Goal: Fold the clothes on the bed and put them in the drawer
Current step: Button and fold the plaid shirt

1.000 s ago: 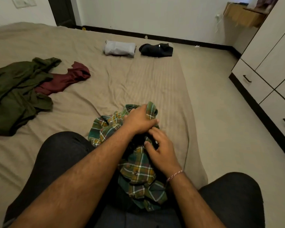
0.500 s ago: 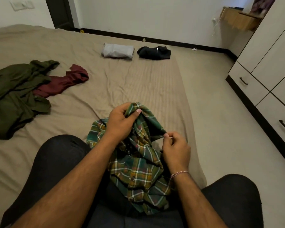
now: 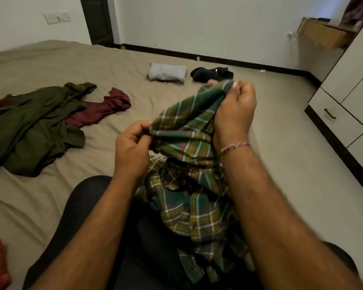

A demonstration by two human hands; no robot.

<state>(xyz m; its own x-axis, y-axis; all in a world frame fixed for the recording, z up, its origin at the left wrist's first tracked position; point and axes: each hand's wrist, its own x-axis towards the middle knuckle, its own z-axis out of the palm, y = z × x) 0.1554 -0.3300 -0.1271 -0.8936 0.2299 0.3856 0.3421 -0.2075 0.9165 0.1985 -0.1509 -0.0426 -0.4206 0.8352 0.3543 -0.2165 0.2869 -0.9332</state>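
The wide bed with its taupe sheet [image 3: 76,65] carried everything but the shirt. An olive-green jacket [image 3: 29,126] sprawled unfolded at its left side with a maroon garment [image 3: 101,109] partly tucked under it, and a folded pale-grey garment [image 3: 167,72] lay just beside a folded black garment [image 3: 212,74] near the far edge. By the look of it, two pieces were done and at least three were not.

The green-and-mustard plaid flannel shirt [image 3: 189,143] had come up off the lap since half a second before, when it sat bunched low between the knees. Its upper edge was now raised and stretched between the two hands, and the rest hung crumpled over the person's dark trousers. This was probably the shake-out that finds a collar or shoulder seam before the first fold, so the shirt's folding had barely begun.

The right hand [image 3: 235,105] had climbed highest, fingers curled tight round a corner of the plaid cloth. The left hand [image 3: 132,147] had moved lower and to the left, pinching the cloth's opposite edge.

The white wardrobe drawer with a dark handle [image 3: 335,122] stood closed on the right, well apart from the bed. Its contents could not be seen, and no clothing had reached it.
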